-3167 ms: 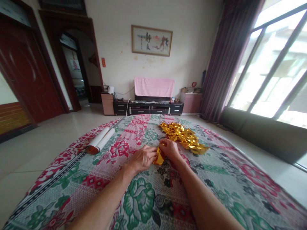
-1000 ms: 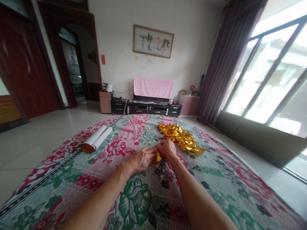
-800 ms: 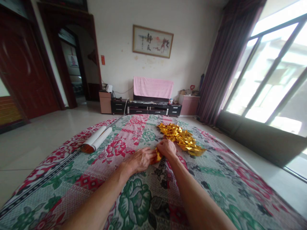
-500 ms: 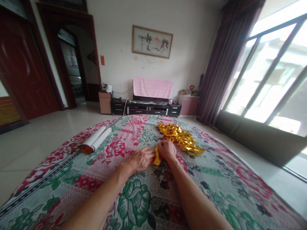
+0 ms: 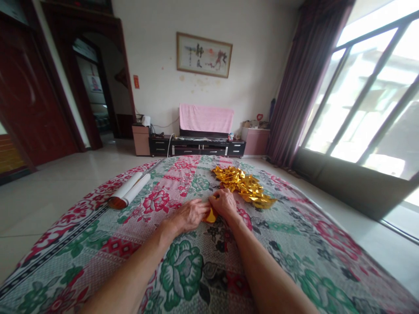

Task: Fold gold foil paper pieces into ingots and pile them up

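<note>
Fingers of the left hand lie nearly straight against gold foil on the cloth (grip half hidden, hence unclear); the right hand pinches it. Uneven pulling could tear it.

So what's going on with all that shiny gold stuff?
A person is working on a small gold piece at the flowery cloth. The right hand grips it, and the left hand's fingers are against its other side. Just beyond lies a heap of shiny gold pieces. Off to the left is some rolled white material.
</note>
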{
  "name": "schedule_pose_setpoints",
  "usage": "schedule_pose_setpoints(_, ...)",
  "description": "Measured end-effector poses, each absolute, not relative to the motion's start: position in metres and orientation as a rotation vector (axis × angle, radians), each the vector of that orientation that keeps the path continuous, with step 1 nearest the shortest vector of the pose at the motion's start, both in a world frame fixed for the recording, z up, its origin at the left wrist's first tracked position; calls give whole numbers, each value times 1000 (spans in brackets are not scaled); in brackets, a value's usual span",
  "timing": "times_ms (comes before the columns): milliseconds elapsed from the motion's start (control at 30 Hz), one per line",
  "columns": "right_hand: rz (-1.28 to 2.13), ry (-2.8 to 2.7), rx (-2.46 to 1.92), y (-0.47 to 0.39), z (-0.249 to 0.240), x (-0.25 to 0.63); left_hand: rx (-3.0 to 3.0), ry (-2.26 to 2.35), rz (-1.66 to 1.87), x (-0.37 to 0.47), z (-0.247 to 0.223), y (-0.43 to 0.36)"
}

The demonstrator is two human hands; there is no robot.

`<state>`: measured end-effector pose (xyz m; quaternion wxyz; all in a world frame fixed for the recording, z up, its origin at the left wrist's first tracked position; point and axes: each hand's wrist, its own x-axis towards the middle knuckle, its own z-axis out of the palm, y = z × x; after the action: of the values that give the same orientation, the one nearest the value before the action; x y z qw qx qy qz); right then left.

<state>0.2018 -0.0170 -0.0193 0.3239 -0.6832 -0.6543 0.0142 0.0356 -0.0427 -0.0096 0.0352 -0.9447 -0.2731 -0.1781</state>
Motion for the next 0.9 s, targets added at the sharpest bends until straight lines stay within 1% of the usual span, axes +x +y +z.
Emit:
schedule_pose_setpoints(100,31,-1718,-1799,-17,-20,202,-2971,-772,-568,32,-7,-45)
schedule_pose_setpoints(200,19,-1722,-1796,-16,-20,202,-3017,-800,-570,26,-5,-48)
schedule_pose_setpoints(467,43,-1719,-1808,-18,-19,201,-3028,-854,-424,24,5,-57)
schedule_pose_setpoints(800,32,-1707,-1795,-18,-20,202,-3216,-1155,-424,14,18,-74)
schedule_pose_setpoints(900,24,-1700,-1786,-19,-21,202,-3303,-1238,-377,10,19,-76)
